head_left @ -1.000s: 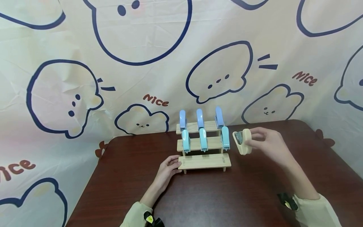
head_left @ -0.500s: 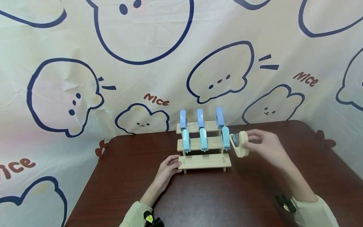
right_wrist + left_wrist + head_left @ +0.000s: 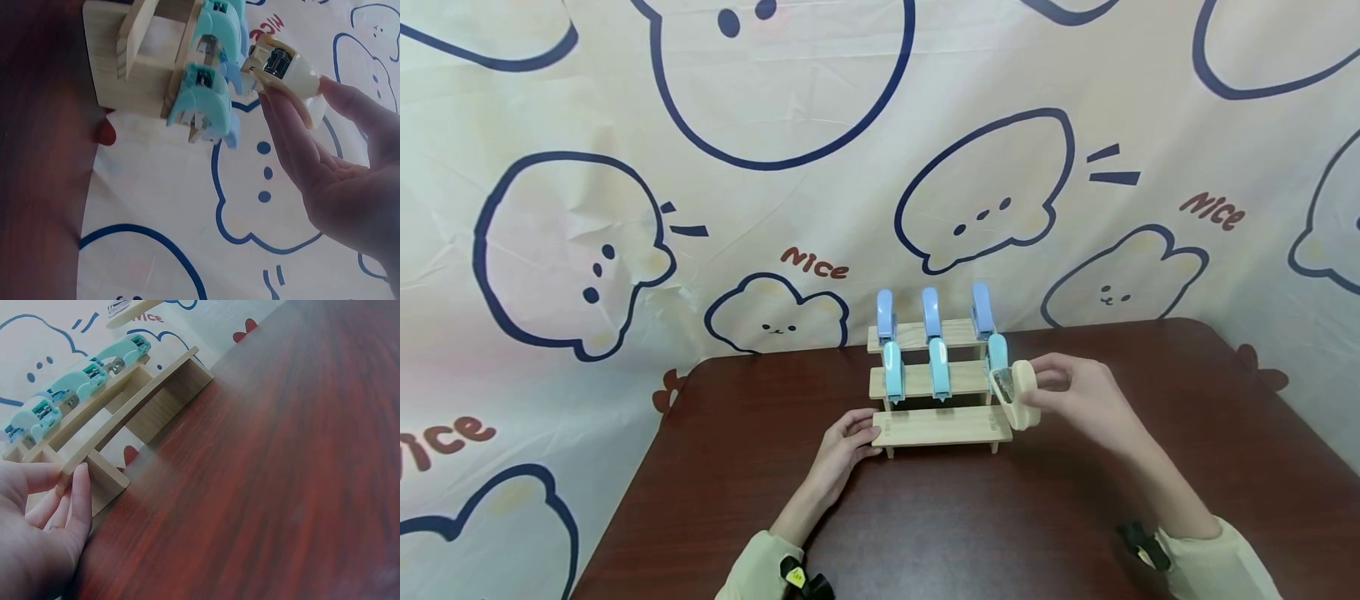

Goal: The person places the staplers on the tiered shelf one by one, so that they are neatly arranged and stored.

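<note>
A cream stapler (image 3: pixel 1024 398) is held up by my right hand (image 3: pixel 1088 402), thumb on one side and fingers on the other. In the right wrist view its metal inside and spring show. It hovers at the right end of a three-tier wooden stand (image 3: pixel 942 427), overlapping the rightmost teal stapler (image 3: pixel 997 350) in the head view. My left hand (image 3: pixel 837 457) pinches the left end of the stand's lowest tier. The middle tier carries three teal staplers, one being the left teal stapler (image 3: pixel 892 372). Three periwinkle staplers, such as the middle one (image 3: pixel 931 312), stand on the top tier.
The dark brown wooden table (image 3: pixel 925 525) extends around the stand. Behind it hangs a pale printed cloth (image 3: pixel 790 208) with cartoon outlines, close to the table's back edge.
My right hand has brought the cream stapler leftward and lower, from beside the stand to over its right end. My left hand stays on the lowest tier.
</note>
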Tool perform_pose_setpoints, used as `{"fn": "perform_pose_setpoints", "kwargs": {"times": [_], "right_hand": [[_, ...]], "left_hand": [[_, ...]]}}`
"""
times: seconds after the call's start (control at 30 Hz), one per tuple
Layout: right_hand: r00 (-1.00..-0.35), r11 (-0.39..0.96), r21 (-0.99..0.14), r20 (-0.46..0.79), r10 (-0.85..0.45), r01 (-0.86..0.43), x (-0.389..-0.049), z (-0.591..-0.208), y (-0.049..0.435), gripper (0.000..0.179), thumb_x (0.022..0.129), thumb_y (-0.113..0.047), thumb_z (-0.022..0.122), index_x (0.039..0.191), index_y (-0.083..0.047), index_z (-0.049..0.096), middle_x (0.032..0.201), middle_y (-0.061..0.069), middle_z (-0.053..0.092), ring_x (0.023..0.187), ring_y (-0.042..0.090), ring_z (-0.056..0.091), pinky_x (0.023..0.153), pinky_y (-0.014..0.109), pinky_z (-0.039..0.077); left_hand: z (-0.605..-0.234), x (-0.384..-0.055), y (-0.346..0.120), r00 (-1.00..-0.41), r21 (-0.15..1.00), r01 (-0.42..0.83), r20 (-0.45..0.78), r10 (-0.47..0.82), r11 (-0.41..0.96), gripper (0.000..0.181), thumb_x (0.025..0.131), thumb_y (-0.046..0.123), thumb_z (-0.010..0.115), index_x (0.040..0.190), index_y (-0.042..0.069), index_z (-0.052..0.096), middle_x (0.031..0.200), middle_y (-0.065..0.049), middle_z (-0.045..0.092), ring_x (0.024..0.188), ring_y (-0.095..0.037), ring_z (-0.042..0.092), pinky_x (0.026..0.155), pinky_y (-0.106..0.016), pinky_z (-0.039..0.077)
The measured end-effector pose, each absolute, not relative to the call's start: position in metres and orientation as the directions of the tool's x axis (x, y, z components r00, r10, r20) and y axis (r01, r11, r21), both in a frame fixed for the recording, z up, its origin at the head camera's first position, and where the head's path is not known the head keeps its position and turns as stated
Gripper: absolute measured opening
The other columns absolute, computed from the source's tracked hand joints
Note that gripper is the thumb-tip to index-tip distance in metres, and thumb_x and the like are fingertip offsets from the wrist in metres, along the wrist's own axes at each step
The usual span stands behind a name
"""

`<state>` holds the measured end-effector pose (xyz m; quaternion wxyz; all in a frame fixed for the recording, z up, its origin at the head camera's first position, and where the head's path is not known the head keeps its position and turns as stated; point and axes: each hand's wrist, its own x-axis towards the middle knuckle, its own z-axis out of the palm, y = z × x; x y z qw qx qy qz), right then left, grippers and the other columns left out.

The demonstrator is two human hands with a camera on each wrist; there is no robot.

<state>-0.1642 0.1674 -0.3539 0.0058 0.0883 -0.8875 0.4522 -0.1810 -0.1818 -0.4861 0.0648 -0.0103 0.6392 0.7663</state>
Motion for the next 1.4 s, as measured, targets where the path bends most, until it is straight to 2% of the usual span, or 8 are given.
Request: {"fn": "perform_pose_setpoints", "kwargs": {"times": [0.37, 0.67, 0.83, 1.03, 1.4], "right_hand": [[-0.988, 0.569, -0.817, 0.011, -0.155, -0.098, -0.16, -0.361, 0.148, 0.041, 0.088, -0.02, 0.081, 0.121, -0.001, 0.069, 0.108, 0.014, 0.075, 0.1, 0.027, 0.069, 0.079, 0.038, 0.055], [-0.988, 0.555, -0.827, 0.0, -0.155, -0.086, -0.162, -0.373, 0.137, 0.039, 0.087, -0.016, 0.081, 0.119, 0.002, 0.069, 0.102, 0.012, 0.076, 0.091, 0.024, 0.07, 0.074, 0.035, 0.057], [-0.989, 0.557, -0.825, 0.01, -0.147, -0.091, -0.161, -0.379, 0.131, 0.037, 0.085, -0.012, 0.082, 0.116, 0.004, 0.07, 0.098, 0.013, 0.076, 0.088, 0.023, 0.071, 0.071, 0.036, 0.059], [-0.99, 0.6, -0.79, 0.061, -0.124, -0.124, -0.16, -0.385, 0.123, 0.034, 0.083, -0.01, 0.083, 0.112, 0.004, 0.072, 0.091, 0.009, 0.076, 0.085, 0.021, 0.072, 0.071, 0.036, 0.055], [-0.993, 0.663, -0.74, 0.073, -0.097, -0.119, -0.162, -0.394, 0.115, 0.037, 0.083, -0.011, 0.082, 0.113, 0.008, 0.072, 0.093, 0.014, 0.077, 0.086, 0.026, 0.073, 0.072, 0.043, 0.059]], "left_hand": [[-0.486, -0.18, -0.182, -0.991, 0.979, -0.113, -0.099, 0.088, -0.17, 0.044, 0.098, 0.003, 0.066, 0.138, -0.01, 0.053, 0.116, -0.012, 0.063, 0.091, -0.015, 0.062, 0.076, -0.027, 0.057], [-0.485, -0.181, -0.182, -0.991, 0.978, -0.11, -0.095, 0.09, -0.176, 0.043, 0.098, 0.002, 0.066, 0.137, -0.01, 0.054, 0.115, -0.012, 0.063, 0.091, -0.015, 0.063, 0.076, -0.027, 0.057], [-0.485, -0.181, -0.182, -0.991, 0.977, -0.111, -0.096, 0.088, -0.18, 0.042, 0.098, 0.001, 0.066, 0.136, -0.01, 0.054, 0.114, -0.012, 0.063, 0.091, -0.015, 0.062, 0.076, -0.027, 0.057], [-0.486, -0.18, -0.182, -0.991, 0.978, -0.109, -0.094, 0.09, -0.18, 0.042, 0.098, 0.002, 0.066, 0.137, -0.01, 0.053, 0.115, -0.012, 0.064, 0.091, -0.015, 0.062, 0.076, -0.028, 0.057], [-0.486, -0.18, -0.182, -0.992, 0.977, -0.105, -0.09, 0.09, -0.184, 0.042, 0.098, 0.001, 0.065, 0.137, -0.011, 0.054, 0.111, -0.01, 0.062, 0.089, -0.015, 0.061, 0.076, -0.028, 0.057]]}}
